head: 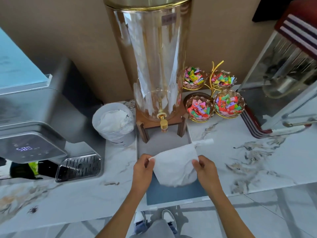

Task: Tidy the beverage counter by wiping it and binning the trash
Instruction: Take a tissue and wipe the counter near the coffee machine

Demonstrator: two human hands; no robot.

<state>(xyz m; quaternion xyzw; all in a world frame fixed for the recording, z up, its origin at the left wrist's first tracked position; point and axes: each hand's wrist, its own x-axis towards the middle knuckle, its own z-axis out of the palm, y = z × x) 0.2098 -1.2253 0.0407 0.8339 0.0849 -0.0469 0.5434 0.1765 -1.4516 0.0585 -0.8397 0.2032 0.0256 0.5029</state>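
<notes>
Head view: left hand (143, 170) and right hand (206, 170) each pinch a white paper towel (176, 166) above the marble counter (257, 162). Water dispenser display (24, 148) reads "500".

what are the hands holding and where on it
A white paper towel, pinched by both hands: left hand on its upper left corner, right hand on its right edge.

Bright, even daylight, slightly cool cast. Glare streaks on glass dispenser (154, 66) above held paper towel (176, 165); reflections on popcorn machine glass (283, 74) far right of it. Soft shadows under dispenser stand. Strong wide-angle bending at edges; water machine (34, 126) left of grip soft, smeared. Centre reasonably sharp.
</notes>
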